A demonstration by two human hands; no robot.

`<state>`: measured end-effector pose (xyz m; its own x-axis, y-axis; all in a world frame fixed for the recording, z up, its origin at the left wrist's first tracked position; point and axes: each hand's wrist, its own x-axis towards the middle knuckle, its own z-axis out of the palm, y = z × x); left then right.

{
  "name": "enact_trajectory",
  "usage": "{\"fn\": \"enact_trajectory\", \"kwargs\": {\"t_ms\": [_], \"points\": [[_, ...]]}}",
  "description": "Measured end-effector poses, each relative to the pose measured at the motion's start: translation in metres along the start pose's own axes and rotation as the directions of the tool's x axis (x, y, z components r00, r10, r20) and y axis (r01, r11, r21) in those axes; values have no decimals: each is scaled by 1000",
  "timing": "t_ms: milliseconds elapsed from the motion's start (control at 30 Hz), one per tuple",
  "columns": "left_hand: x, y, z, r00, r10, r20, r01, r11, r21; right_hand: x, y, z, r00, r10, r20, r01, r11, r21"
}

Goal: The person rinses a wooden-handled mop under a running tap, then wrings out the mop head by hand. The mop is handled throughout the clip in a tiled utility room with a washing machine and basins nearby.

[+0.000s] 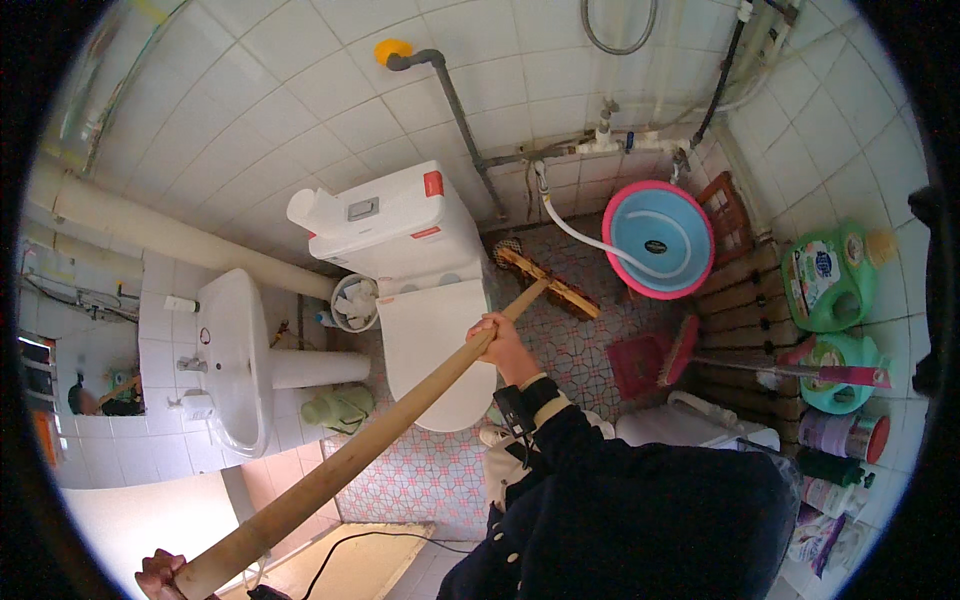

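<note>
A long wooden pole runs diagonally across the view as the handle [360,439] of a floor brush. My right hand [501,349] grips it partway down, over the closed toilet lid [439,352]. My left hand [160,574] is wrapped around the pole's upper end at the lower left, partly cut off by the picture's rim. The brush's wooden head [551,285] rests on the patterned tile floor [555,337], right of the toilet tank [390,217]. Its underside is mostly hidden.
A pink-rimmed blue basin [652,202] holds a white hose [574,229]. Right of the brush are a red dustpan [636,366], a broom [681,349] and detergent bottles [829,277]. A pedestal sink [236,360] and waste bin [355,304] stand left.
</note>
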<state>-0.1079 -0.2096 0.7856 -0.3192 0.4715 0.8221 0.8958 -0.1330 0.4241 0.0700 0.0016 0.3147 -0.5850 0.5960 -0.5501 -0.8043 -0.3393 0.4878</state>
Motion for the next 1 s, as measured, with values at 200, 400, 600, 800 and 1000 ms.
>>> {"fn": "enact_trajectory", "kwargs": {"t_ms": [200, 400, 600, 800, 1000], "points": [[-1, -1, 0, 998, 49, 49, -48, 999, -20, -1, 2, 5, 999, 33, 0, -33, 998, 48], [-2, -13, -11, 996, 75, 55, -79, 994, 73, -4, 6, 9, 999, -36, -41, 35, 999, -5], [0, -31, -23, 959, 233, 162, -248, 965, 83, 5, 4, 3, 999, -19, 28, 19, 1000, 5], [0, -21, -15, 996, 75, 40, -76, 997, 19, 8, 2, 5, 997, 45, -58, -42, 998, 55], [-2, -17, -4, 999, 4, -51, -6, 999, -33, 10, 7, 6, 998, 14, -55, -13, 1000, 24]]}}
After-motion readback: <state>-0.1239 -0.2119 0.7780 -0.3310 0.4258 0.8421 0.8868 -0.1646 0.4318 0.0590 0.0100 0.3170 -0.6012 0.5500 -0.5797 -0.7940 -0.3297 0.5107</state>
